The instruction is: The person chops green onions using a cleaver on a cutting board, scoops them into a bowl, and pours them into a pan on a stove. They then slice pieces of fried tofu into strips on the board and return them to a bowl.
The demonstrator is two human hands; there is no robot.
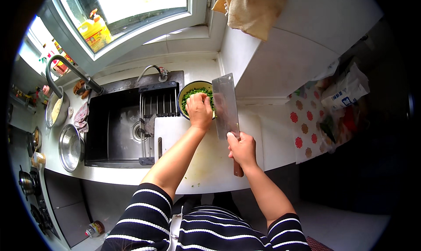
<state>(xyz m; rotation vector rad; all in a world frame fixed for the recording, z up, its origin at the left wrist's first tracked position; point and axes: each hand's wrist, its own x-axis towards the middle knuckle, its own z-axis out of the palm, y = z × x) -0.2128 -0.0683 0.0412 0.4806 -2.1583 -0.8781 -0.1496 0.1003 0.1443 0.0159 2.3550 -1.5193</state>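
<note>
Seen from above, two bare hands work at a pale kitchen surface point(276, 150). The left hand point(199, 111) reaches over an enamel bowl point(179, 103) of chopped greens point(193, 91), its fingers curled down among them; whether they pinch any cannot be told. The bowl sits by the left end of the cutting board's point(199, 165) far edge, right of the black sink point(114, 124).

The right hand point(242, 149) has its fingers wrapped around the brown handle of a broad cleaver point(225, 103) on the board's right half. The cleaver lies just right of the left hand's fingers, its blade stretching forward from the right hand, which is nearer to it. Its long axis runs away from the person, leaning slightly left, the blade's end pointing past the board's far edge. Whether blade and bowl touch is unclear.
</note>
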